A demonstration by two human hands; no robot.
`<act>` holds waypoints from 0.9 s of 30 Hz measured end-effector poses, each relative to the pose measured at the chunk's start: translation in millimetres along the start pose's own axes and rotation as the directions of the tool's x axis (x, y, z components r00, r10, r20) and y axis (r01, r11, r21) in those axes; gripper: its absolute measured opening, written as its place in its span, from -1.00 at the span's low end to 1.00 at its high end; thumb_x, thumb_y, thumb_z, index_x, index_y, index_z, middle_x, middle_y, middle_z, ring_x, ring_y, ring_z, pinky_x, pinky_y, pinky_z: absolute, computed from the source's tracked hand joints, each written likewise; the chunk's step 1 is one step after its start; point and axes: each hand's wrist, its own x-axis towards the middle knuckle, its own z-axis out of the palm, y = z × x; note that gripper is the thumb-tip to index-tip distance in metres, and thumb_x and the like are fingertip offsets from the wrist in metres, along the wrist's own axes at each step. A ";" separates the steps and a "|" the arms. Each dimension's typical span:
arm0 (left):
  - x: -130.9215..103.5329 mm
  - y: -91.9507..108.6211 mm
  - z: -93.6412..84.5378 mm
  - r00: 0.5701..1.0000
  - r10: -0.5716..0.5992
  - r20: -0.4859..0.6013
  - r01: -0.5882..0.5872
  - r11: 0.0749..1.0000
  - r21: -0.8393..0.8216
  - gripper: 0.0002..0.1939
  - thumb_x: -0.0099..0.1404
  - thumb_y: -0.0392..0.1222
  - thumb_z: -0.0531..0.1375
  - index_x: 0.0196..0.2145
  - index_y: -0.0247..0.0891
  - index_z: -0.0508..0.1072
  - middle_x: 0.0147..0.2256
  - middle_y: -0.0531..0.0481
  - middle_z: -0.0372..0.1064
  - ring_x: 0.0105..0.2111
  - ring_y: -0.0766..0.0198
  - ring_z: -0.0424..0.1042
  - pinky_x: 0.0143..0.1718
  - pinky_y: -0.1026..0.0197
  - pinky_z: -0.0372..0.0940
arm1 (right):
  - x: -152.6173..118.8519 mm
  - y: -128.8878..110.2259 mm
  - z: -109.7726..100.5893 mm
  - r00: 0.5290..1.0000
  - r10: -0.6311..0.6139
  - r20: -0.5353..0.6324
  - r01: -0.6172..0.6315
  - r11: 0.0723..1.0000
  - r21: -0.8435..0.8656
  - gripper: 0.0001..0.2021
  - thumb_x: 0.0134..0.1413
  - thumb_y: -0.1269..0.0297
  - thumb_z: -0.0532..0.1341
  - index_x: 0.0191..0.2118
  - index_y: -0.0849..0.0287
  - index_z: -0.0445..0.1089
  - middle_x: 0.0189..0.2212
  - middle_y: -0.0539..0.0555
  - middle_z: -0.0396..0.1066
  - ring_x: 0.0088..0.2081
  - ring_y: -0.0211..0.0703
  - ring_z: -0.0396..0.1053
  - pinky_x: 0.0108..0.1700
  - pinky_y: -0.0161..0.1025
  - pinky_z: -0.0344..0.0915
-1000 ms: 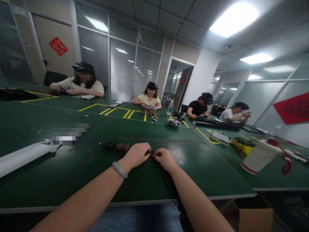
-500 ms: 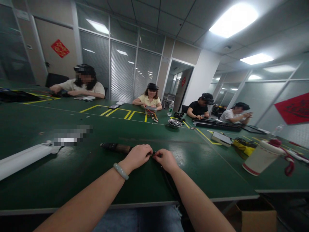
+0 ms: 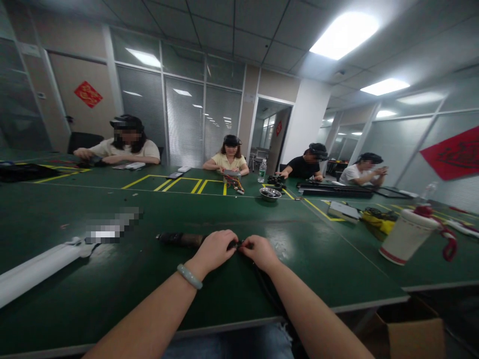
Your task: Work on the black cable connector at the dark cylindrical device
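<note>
A dark, slim electric screwdriver [image 3: 183,240] lies on the green table in front of me, its narrow metal tip facing left. My left hand [image 3: 220,247] is closed over its rear end, palm down, and covers that part. At the same end, my right hand [image 3: 258,251] pinches with thumb and fingertips around the cable end; the exact joint between the fingers is too small to make out. From there a black cable [image 3: 265,284] runs down beneath my right forearm and over the table's front edge. Both hands are nearly touching.
To the left lies a long white object [image 3: 41,271], partly pixelated. A cream tumbler [image 3: 406,237] with a red strap stands at right, near a yellow bundle [image 3: 376,223] and a white box [image 3: 344,212]. A metal bowl [image 3: 270,194] sits farther back. Several people work across the table.
The camera view has tilted slightly, shifting the scene. My hands stay at the screwdriver's rear end, with a slightly wider gap between the fingertips. A co-worker in black has reached toward the dark parts.
</note>
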 end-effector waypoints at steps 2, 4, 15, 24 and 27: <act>-0.3 -0.4 -0.8 1.000 -0.004 0.001 0.004 1.000 0.003 -0.87 0.31 -0.21 0.18 -0.17 -0.17 0.44 -0.16 -0.02 0.44 -0.17 0.16 0.44 -0.12 0.13 0.30 | -0.3 -0.3 -0.1 1.000 -0.005 -0.003 0.005 1.000 0.011 -0.95 0.03 0.28 0.34 -0.36 0.10 0.56 -0.36 0.00 0.51 -0.32 -0.19 0.42 -0.29 -0.32 0.24; -0.5 -1.1 -1.5 1.000 -0.005 0.003 0.005 1.000 0.005 -0.88 0.31 -0.19 0.18 -0.18 -0.16 0.44 -0.17 0.00 0.44 -0.17 0.17 0.44 -0.12 0.13 0.30 | -0.6 0.0 0.0 1.000 -0.009 -0.007 0.009 1.000 0.019 -0.95 0.03 0.28 0.33 -0.36 0.11 0.56 -0.36 0.01 0.50 -0.32 -0.19 0.42 -0.30 -0.32 0.24; 0.1 -2.8 2.4 1.000 -0.005 0.010 0.005 1.000 -0.008 -0.92 0.31 -0.23 0.17 -0.23 -0.18 0.43 -0.19 -0.01 0.43 -0.19 0.18 0.42 -0.14 0.13 0.29 | 0.4 3.2 1.9 1.000 -0.003 0.001 0.003 1.000 0.019 -0.95 0.02 0.34 0.32 -0.36 0.13 0.55 -0.37 0.02 0.50 -0.35 -0.20 0.41 -0.31 -0.33 0.25; 1.4 -3.3 5.1 1.000 -0.009 0.014 0.009 1.000 -0.016 -0.91 0.31 -0.27 0.15 -0.24 -0.18 0.45 -0.20 -0.01 0.44 -0.21 0.18 0.42 -0.13 0.14 0.26 | 2.1 9.2 5.6 1.000 -0.024 0.003 0.024 0.999 0.025 -0.95 0.04 0.32 0.31 -0.34 0.14 0.53 -0.36 0.01 0.49 -0.35 -0.23 0.40 -0.31 -0.34 0.23; 1.4 -3.2 4.8 1.000 -0.014 0.020 0.014 1.000 -0.025 -0.90 0.32 -0.26 0.15 -0.23 -0.18 0.45 -0.20 -0.01 0.44 -0.20 0.18 0.42 -0.12 0.13 0.26 | 2.3 9.6 5.9 0.999 -0.038 0.009 0.037 0.999 0.025 -0.96 0.03 0.33 0.32 -0.35 0.13 0.53 -0.37 0.00 0.48 -0.34 -0.23 0.40 -0.30 -0.34 0.23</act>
